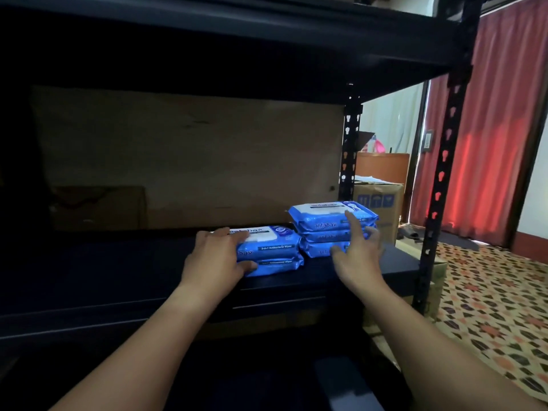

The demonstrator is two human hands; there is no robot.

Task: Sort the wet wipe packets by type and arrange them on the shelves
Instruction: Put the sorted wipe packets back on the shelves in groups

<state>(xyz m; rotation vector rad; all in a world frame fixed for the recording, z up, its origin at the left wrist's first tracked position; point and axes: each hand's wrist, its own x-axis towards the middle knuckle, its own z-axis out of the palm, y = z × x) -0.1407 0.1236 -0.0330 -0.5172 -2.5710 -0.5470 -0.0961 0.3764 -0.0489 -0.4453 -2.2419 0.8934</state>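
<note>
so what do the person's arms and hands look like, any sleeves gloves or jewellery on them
Both arms are bare from the bottom edge of the frame up to the fingers: no sleeve shows on either forearm. The left hand and right hand wear no gloves, and no watch, bracelet or ring can be seen. The fingernails look short and plain, though the dim light makes fine detail hard to tell.

Dim, underexposed scene: the shelving unit point(207, 54) is rendered nearly black, and its left interior is lost in shadow. Daylight is admitted through the red curtain point(501, 129) at right. Straight lines are bowed toward the frame edges. Fine detail is softened.
</note>
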